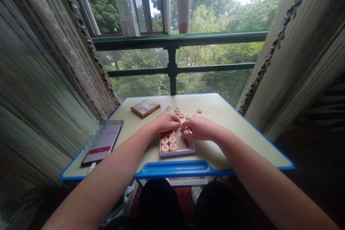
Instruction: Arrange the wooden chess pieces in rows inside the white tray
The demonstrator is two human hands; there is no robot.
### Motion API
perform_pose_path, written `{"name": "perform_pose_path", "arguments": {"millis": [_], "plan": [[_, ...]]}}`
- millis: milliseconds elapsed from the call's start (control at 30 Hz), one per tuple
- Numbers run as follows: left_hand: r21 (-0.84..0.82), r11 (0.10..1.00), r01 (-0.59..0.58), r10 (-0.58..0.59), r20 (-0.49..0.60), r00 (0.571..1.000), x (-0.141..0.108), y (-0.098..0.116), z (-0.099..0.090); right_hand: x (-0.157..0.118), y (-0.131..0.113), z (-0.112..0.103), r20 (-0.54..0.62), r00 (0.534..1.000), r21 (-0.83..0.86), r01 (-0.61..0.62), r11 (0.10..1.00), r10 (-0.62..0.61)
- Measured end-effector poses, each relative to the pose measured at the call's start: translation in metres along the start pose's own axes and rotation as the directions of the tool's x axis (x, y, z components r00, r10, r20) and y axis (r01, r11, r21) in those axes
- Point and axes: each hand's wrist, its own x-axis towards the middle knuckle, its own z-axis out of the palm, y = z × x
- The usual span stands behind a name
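Note:
An open shallow box point(178, 153) lies near the table's front edge. In its left part, round pieces with red characters point(173, 147) stand in two columns; its right front part shows bare bottom. My left hand point(166, 122) reaches over the box's back left, its fingers bent together at the back; what they hold, if anything, is hidden. My right hand point(198, 128) is curled over the back right, its fingertips pinched round a round piece point(185, 132). The two hands nearly meet. Behind them, several loose round pieces point(181, 115) lie scattered on the table.
The pale table point(229, 133) has a blue rim and a blue front groove point(175, 168). A brown patterned box lid point(145, 108) lies at the back left. A phone point(101, 147) with a white cable is at the left edge. Curtains flank the window behind.

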Motion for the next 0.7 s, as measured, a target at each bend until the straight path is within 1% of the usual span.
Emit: {"name": "perform_pose_path", "arguments": {"millis": [100, 167, 233, 300, 333, 400, 467, 533, 600, 667, 700], "plan": [[0.003, 1.0, -0.002, 0.002, 0.004, 1.0, 0.001, -0.003, 0.001, 0.001, 0.003, -0.001, -0.021, 1.0, 0.01, 0.009, 1.0, -0.009], [-0.001, 1.0, -0.019, 0.019, -0.001, 1.0, 0.002, -0.005, 0.001, 0.002, 0.007, -0.001, -0.064, 0.998, -0.005, -0.009, 1.0, 0.008], [-0.011, 0.999, -0.031, 0.031, -0.013, 0.999, 0.002, -0.006, 0.002, 0.005, 0.014, 0.0, -0.137, 0.987, -0.037, -0.084, 0.996, 0.079], [-0.032, 0.999, -0.012, 0.011, -0.013, 1.0, 0.002, -0.005, 0.003, 0.008, 0.021, 0.001, -0.205, 0.96, -0.061, -0.206, 0.977, 0.189], [-0.042, 0.999, 0.008, -0.008, -0.008, 1.0, 0.001, -0.004, 0.004, 0.009, 0.025, 0.003, -0.223, 0.944, -0.063, -0.261, 0.963, 0.242], [-0.057, 0.997, 0.044, -0.044, -0.004, 0.999, 0.0, -0.002, 0.005, 0.012, 0.031, 0.006, -0.221, 0.928, -0.047, -0.317, 0.947, 0.3], [-0.063, 0.997, 0.046, -0.047, -0.015, 0.999, 0.0, 0.0, 0.005, 0.014, 0.035, 0.009, -0.187, 0.935, -0.008, -0.309, 0.951, 0.302], [-0.064, 0.998, 0.024, -0.025, -0.027, 0.999, 0.0, 0.0, 0.006, 0.015, 0.038, 0.011, -0.138, 0.951, 0.047, -0.272, 0.961, 0.276], [-0.066, 0.998, 0.017, -0.019, -0.031, 0.999, 0.001, -0.002, 0.006, 0.016, 0.04, 0.012, -0.114, 0.958, 0.108, -0.25, 0.962, 0.262], [-0.071, 0.997, 0.033, -0.037, -0.053, 0.998, 0.002, -0.006, 0.006, 0.017, 0.042, 0.012, -0.141, 0.949, 0.145, -0.262, 0.954, 0.282], [-0.073, 0.997, 0.038, -0.044, -0.082, 0.996, 0.003, -0.008, 0.005, 0.018, 0.044, 0.013, -0.17, 0.939, 0.15, -0.276, 0.949, 0.3]]}}
